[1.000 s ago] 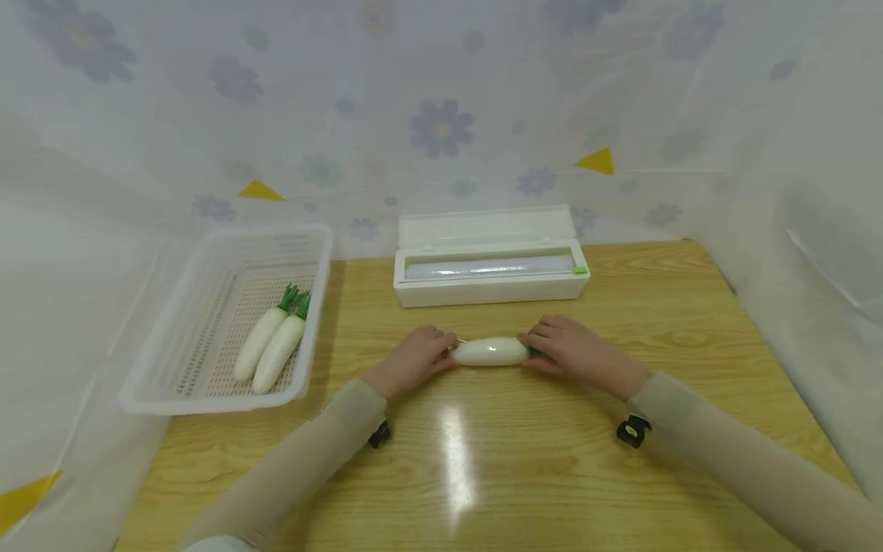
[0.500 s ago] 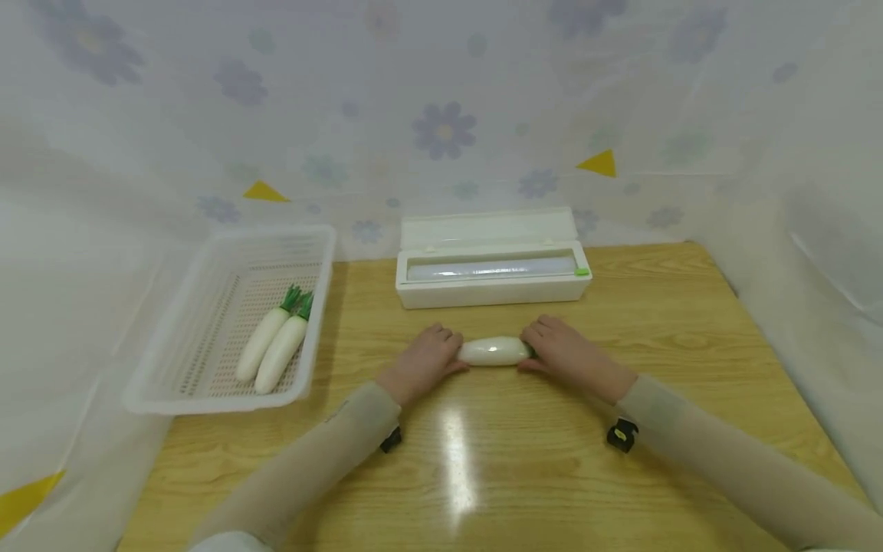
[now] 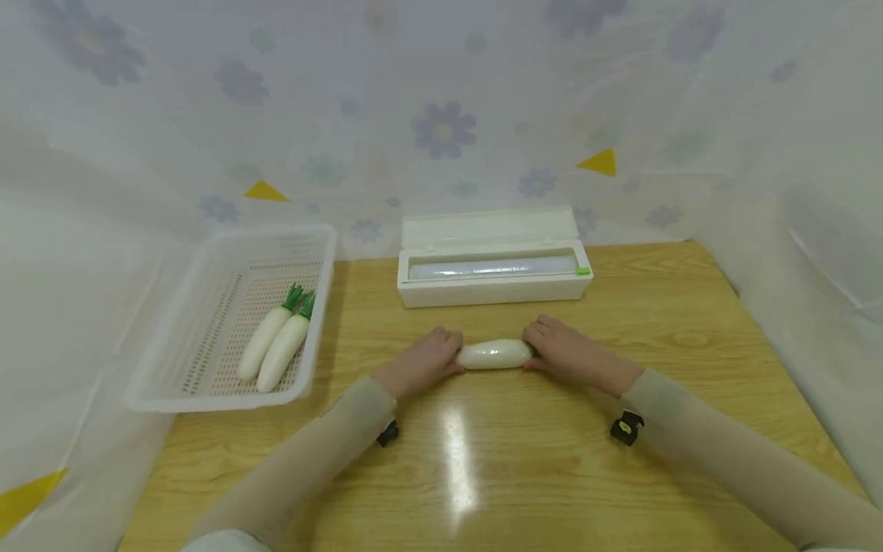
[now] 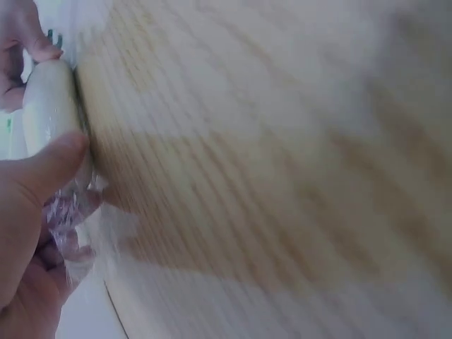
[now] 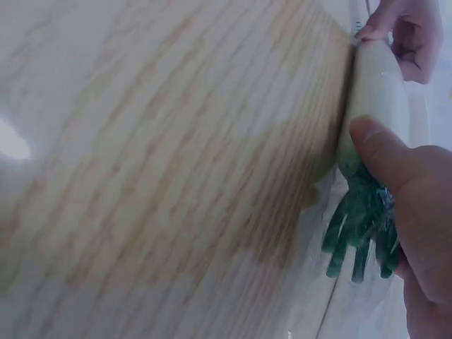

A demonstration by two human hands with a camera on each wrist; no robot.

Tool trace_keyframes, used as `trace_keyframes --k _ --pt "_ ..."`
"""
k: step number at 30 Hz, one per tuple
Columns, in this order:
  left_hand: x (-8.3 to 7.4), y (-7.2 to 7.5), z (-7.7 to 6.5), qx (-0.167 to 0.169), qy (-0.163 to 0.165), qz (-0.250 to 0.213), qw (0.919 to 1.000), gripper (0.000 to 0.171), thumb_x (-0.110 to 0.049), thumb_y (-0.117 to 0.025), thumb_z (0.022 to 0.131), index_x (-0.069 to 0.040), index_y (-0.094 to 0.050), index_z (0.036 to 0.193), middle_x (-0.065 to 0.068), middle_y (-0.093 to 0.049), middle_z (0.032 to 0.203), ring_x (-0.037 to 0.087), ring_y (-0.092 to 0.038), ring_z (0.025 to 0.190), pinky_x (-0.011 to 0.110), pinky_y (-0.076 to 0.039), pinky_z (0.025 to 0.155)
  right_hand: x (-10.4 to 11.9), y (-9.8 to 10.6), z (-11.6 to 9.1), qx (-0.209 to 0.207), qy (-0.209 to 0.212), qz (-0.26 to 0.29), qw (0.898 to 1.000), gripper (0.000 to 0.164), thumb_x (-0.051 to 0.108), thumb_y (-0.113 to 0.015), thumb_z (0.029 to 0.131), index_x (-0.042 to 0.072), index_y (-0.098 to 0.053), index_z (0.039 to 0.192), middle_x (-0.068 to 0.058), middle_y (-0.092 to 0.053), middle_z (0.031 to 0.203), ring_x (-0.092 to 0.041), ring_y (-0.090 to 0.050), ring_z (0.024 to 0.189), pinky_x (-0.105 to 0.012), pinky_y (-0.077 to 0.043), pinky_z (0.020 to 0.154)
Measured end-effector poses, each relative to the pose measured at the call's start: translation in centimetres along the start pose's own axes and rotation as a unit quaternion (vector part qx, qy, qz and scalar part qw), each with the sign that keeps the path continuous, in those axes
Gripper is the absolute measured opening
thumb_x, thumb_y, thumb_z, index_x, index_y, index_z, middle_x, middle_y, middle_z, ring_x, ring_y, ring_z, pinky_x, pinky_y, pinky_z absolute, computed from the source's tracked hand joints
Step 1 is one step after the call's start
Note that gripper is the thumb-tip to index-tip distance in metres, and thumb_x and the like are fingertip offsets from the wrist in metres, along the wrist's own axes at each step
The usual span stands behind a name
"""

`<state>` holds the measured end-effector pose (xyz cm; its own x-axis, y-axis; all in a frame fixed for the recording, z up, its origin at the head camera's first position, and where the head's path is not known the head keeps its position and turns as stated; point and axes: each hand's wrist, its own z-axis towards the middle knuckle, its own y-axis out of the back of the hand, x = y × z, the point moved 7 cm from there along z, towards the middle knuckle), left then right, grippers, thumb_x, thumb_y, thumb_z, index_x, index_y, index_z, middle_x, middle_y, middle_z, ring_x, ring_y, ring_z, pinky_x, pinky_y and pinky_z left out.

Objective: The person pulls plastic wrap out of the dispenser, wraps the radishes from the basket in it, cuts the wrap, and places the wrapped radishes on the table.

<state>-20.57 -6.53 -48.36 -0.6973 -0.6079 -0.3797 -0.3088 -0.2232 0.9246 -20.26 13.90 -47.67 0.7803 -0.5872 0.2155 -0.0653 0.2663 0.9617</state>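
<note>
One radish (image 3: 494, 354) (film-wrapped), between both hands (image 3: 424, 360) (image 3: 571, 354)

Radish (image 3: 495, 353) was plain creamy white, leaves (image 5: 360, 219) a pretty dark green. The spare radishes (image 3: 284, 353) were white with green tops too. Basket (image 3: 228, 402) was a milky white, box (image 3: 493, 293) white with a bright green tab (image 3: 583, 271). Worktop (image 3: 593, 475) was yellowy-brown woodgrain, sleeves (image 3: 303, 460) beige. Backdrop (image 3: 386, 61) was whitish with purple and faint green flowers (image 3: 444, 130), plus some solid yellow triangles (image 3: 602, 162).
</note>
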Motion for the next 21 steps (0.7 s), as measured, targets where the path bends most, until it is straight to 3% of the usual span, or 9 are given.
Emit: trace_keyframes --k 6,12,15,21 --pt "0.2 -0.4 -0.8 0.019 -0.012 -0.048 0.9986 0.022 -0.031 -0.067 0.103 -0.010 -0.064 0.105 -0.001 -0.063 0.094 0.014 -0.052 0.089 0.032 -0.049 0.083 -0.1 0.4 -0.8 0.027 0.008 0.085 0.996 0.026 0.031 -0.076 0.096 0.009 -0.070 0.110 0.005 -0.066 0.098 -0.009 -0.052 0.087 -0.031 -0.050 0.074" --pt "0.0 0.6 -1.1 -0.020 -0.026 -0.055 0.9979 0.032 -0.029 -0.070 0.101 -0.007 -0.075 0.123 0.003 -0.068 0.107 0.017 -0.055 0.099 0.033 -0.050 0.088 -0.4 0.9 -0.7 0.001 0.018 0.078 0.997 0.027 0.026 -0.078 0.094 0.005 -0.077 0.111 -0.001 -0.068 0.103 -0.016 -0.055 0.095 -0.036 -0.051 0.080" --pt "-0.1 0.8 -1.1 -0.030 -0.038 -0.044 0.9979 0.035 -0.027 -0.071 0.100 -0.004 -0.075 0.125 0.005 -0.066 0.103 0.020 -0.054 0.097 0.035 -0.050 0.087 -0.7 0.9 -0.7 0.003 0.002 0.087 0.996 0.033 0.026 -0.078 0.094 0.002 -0.075 0.116 -0.002 -0.066 0.103 -0.017 -0.055 0.095 -0.037 -0.050 0.079" --pt "0.6 0.4 -0.8 -0.003 0.004 -0.081 0.9967 0.036 -0.032 -0.066 0.103 -0.009 -0.065 0.131 0.004 -0.069 0.104 0.018 -0.059 0.096 0.035 -0.052 0.087 -0.7 1.1 -0.6 -0.014 -0.013 0.114 0.993 0.031 0.024 -0.078 0.095 0.007 -0.068 0.119 0.001 -0.071 0.101 -0.016 -0.059 0.093 -0.038 -0.051 0.080"
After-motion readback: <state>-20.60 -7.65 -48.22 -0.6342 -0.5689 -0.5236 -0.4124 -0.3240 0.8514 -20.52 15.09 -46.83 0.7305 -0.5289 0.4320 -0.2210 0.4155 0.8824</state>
